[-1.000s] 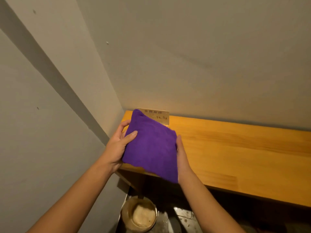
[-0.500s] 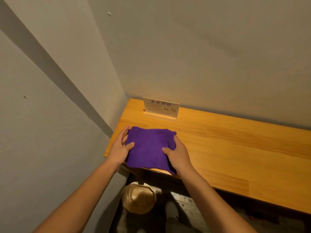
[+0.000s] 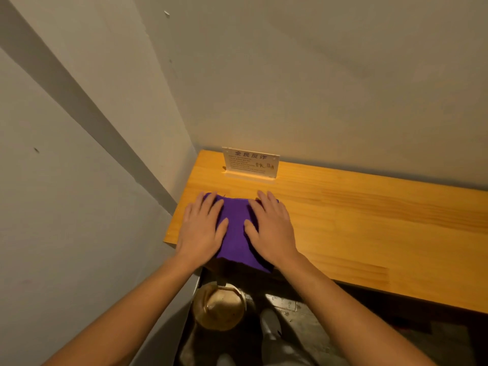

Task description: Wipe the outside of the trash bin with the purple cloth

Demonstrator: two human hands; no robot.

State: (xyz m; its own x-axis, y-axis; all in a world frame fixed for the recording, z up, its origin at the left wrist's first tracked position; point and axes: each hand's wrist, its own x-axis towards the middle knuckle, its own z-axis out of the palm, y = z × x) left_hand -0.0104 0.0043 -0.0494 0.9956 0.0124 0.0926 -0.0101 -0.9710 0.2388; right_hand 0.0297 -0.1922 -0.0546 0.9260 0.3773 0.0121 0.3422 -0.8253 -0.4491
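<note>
Nearest the camera, two bare forearms reach up from the bottom edge toward the table's left end. Between them, low at about 6 o'clock and below the table edge, stands the trash bin (image 3: 218, 307), round and tan, seen from above with its top facing the camera; it sits on the dark floor, well apart from both hands. Just to the right of it a grey shoe (image 3: 270, 326) shows.

Farther out, the purple cloth (image 3: 236, 231) lies folded flat on the left end of the wooden table (image 3: 369, 220), its near edge hanging slightly over the table's front lip. The left hand (image 3: 202, 228) lies palm-down on the cloth's left part, at 9 o'clock from the cloth's middle, fingers (image 3: 210, 204) stretched out flat and slightly apart, gripping nothing. The right hand (image 3: 272, 228) lies palm-down on the cloth's right part, at 3 o'clock, fingers likewise extended and a little apart, thumb resting on the fabric. A strip of purple shows between the two thumbs.

Beyond the fingertips, at 12 o'clock, a small sign (image 3: 250, 163) with printed characters stands upright against the grey wall (image 3: 317, 75) at the table's back edge.
</note>
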